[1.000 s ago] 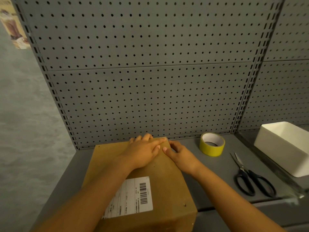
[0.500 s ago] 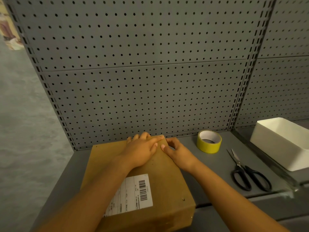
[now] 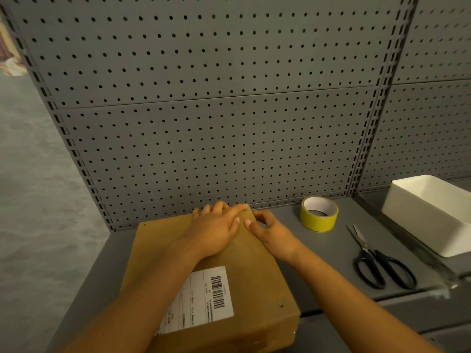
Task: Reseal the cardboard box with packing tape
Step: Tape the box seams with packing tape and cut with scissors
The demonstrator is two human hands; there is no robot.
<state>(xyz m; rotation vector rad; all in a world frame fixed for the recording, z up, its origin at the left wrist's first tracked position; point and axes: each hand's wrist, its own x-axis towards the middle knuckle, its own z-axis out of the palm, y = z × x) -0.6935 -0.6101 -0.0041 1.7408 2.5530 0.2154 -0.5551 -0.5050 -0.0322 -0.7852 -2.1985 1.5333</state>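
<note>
A brown cardboard box [image 3: 254, 276] with a white shipping label [image 3: 204, 296] lies flat on the grey shelf [image 3: 321, 258], its top closed. My left hand [image 3: 216, 230] presses flat on the far part of the lid, fingertips reaching over the far edge. My right hand [image 3: 272, 235] is at the far right corner of the box, thumb on top and fingers curled down the side. A yellow roll of packing tape [image 3: 318, 220] lies on the shelf to the right of the box, apart from both hands.
Black-handled scissors [image 3: 377, 263] lie right of the tape, blades pointing away. A white rectangular bin [image 3: 428, 220] stands at the far right. A grey pegboard wall [image 3: 216, 136] rises directly behind the box. The shelf's front edge runs below the scissors.
Both hands stay at the far right corner of the box. Only the view has shifted slightly.
</note>
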